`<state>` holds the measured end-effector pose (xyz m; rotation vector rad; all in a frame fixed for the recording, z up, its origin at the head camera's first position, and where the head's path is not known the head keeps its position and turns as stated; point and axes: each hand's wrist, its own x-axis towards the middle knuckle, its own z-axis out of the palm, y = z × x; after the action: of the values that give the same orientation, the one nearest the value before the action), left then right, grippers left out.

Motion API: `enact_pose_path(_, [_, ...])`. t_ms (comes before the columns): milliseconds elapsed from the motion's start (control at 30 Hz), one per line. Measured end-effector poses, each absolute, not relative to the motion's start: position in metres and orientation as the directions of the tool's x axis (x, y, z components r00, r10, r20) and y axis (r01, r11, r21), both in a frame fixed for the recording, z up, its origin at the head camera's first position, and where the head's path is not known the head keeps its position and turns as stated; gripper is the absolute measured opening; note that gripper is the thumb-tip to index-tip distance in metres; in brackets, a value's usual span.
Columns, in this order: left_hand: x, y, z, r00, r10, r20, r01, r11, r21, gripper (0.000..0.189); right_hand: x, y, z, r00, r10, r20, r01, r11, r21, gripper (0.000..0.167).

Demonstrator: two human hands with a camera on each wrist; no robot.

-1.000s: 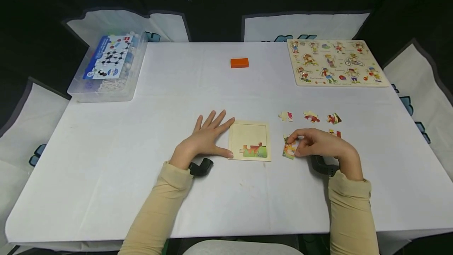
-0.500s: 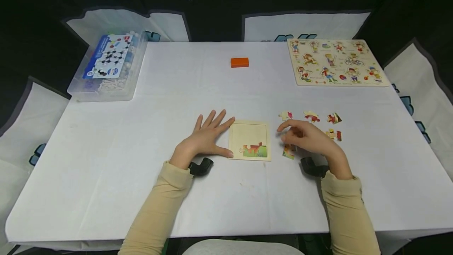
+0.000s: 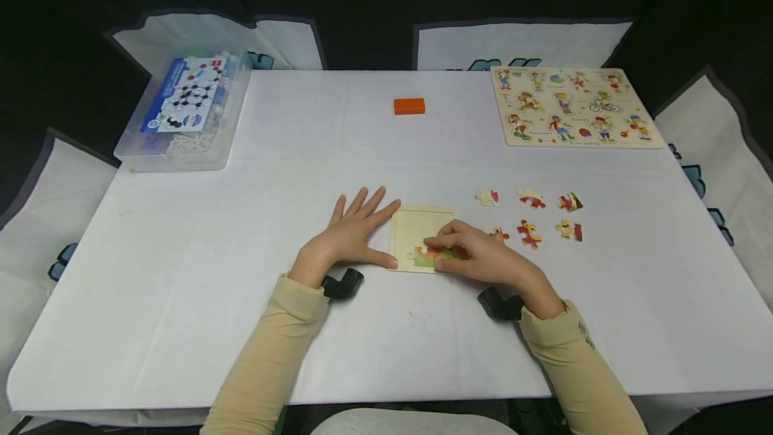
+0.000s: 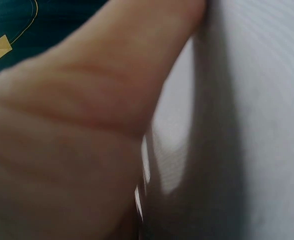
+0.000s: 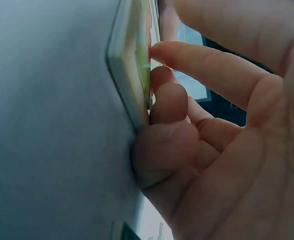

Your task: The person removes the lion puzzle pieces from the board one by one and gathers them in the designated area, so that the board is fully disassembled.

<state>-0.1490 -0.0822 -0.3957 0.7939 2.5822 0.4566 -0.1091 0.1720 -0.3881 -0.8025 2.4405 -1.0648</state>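
Observation:
My left hand (image 3: 344, 240) rests on the white tabletop with fingers spread, its thumb and index finger at the left edge of a small wooden puzzle tray (image 3: 418, 221). Fitted puzzle pieces (image 3: 425, 262), orange and green, lie in the tray's lower right. My right hand (image 3: 486, 254) reaches over that corner. In the right wrist view, its extended index fingertip touches the fitted pieces (image 5: 143, 75), and its thumb is beside the tray edge (image 5: 123, 75). No loose piece shows between these fingers. The left wrist view holds mostly my left palm (image 4: 82, 115) above the white cloth.
Several loose puzzle pieces lie right of the tray, including a red and yellow one (image 3: 529, 234); my right hand partly hides another (image 3: 500, 235). Farther back are a peg puzzle board (image 3: 574, 113), an orange block (image 3: 408, 107) and a clear plastic box (image 3: 205, 153).
My right hand has moved left from the loose pieces onto the tray's lower right corner, uncovering the red and yellow piece. My left hand stays in place.

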Motion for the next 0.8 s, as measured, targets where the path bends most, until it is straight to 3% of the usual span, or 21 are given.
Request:
enact_pose_path(500, [-0.149,-0.0827,-0.3966,-0.759,0.593,-0.27,0.467,0.784,0.409,0.102,-0.1108,0.1713,-0.3899,-0.797,-0.604,-0.028,-0.366,0.519,-0.772,0.022])
enact_pose_path(800, [-0.1503,-0.0824,-0.3974,-0.759,0.587,-0.281,0.459,0.789,0.408,0.102,-0.1101,0.1664,-0.391,-0.788,-0.613,-0.057,-0.358,0.532,-0.767,0.028])
